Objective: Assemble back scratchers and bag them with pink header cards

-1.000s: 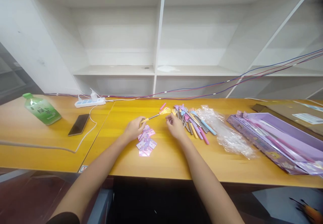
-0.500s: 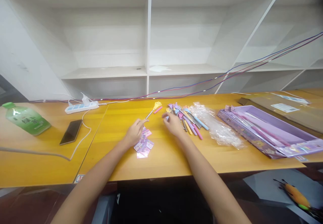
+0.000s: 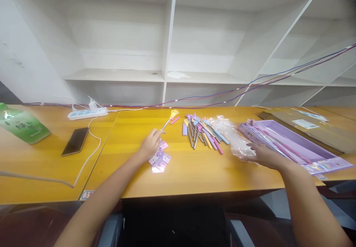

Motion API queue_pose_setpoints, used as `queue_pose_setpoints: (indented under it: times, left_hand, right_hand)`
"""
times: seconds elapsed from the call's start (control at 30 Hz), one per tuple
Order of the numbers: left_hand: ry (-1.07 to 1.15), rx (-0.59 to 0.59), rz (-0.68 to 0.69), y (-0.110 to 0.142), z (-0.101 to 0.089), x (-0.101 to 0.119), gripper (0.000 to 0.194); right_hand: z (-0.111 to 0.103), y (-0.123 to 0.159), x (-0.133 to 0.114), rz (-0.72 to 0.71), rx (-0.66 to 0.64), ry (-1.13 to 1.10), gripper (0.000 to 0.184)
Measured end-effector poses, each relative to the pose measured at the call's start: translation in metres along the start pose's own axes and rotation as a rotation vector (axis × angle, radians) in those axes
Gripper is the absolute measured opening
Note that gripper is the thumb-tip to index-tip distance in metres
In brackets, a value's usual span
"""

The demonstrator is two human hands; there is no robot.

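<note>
My left hand (image 3: 150, 145) is closed on the handle end of a yellow hand-shaped back scratcher (image 3: 170, 117) that points up and to the right on the wooden table (image 3: 191, 173). It rests over a small pile of pink and purple cards (image 3: 160, 160). A bunch of several pastel back scratchers (image 3: 201, 132) lies in the middle. My right hand (image 3: 265, 156) lies palm down with fingers stretched out on a heap of clear plastic bags (image 3: 235, 139), beside a purple box (image 3: 292, 145).
A green bottle (image 3: 23, 126) lies at the far left, with a black phone (image 3: 75, 141) and a white power strip (image 3: 87, 113) near it. A brown cardboard piece (image 3: 311, 126) lies at the right. White shelves (image 3: 167, 54) and coloured wires (image 3: 278, 78) run behind the table.
My right hand has left the bunch of back scratchers and swung right onto the clear plastic bags. My left hand stays on the yellow scratcher. The view has tilted slightly.
</note>
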State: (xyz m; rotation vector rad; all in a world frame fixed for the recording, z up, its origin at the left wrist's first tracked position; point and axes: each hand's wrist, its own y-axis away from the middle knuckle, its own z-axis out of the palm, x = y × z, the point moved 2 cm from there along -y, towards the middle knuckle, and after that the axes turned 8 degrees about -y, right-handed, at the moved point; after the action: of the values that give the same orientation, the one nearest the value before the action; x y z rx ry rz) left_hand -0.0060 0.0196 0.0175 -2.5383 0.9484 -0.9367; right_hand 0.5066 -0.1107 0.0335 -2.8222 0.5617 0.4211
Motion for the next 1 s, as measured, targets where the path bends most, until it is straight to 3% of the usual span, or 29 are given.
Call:
queue_pose_setpoints:
  times: [0.07, 0.1, 0.2, 0.3, 0.53, 0.67, 0.77, 0.93, 1.0]
  left_hand:
    - [-0.003, 0.003, -0.003, 0.000, -0.002, 0.002, 0.040]
    - [-0.006, 0.005, -0.002, 0.000, -0.003, 0.003, 0.040]
    - [-0.015, 0.003, 0.008, 0.000, -0.004, 0.003, 0.040]
    - [-0.024, -0.001, 0.008, 0.000, -0.003, 0.002, 0.040]
    - [-0.035, 0.004, -0.003, 0.001, -0.004, 0.003, 0.040]
    - [-0.034, 0.009, -0.005, 0.001, -0.005, 0.003, 0.041]
    - [-0.034, -0.001, -0.005, 0.002, -0.004, 0.003, 0.041]
    - [-0.022, -0.019, -0.008, 0.002, -0.003, 0.006, 0.041]
    - [-0.002, -0.014, -0.009, 0.002, -0.004, 0.007, 0.041]
  right_hand:
    - [0.001, 0.005, 0.001, -0.109, -0.154, -0.022, 0.057]
    - [0.001, 0.006, 0.000, -0.174, -0.201, -0.029, 0.053]
    - [-0.002, 0.003, -0.007, -0.296, -0.189, -0.067, 0.015]
    - [-0.009, -0.005, -0.012, -0.251, -0.030, -0.118, 0.018]
    - [-0.054, -0.023, -0.032, -0.256, 0.551, -0.240, 0.018]
    - [-0.074, -0.037, -0.041, -0.177, 0.662, -0.475, 0.023]
    - [-0.085, -0.050, -0.050, -0.194, 0.760, -0.672, 0.035]
    - [-0.113, -0.058, -0.084, -0.237, 1.001, -0.672, 0.066]
    - [-0.124, -0.051, -0.107, -0.299, 1.053, -0.701, 0.070]
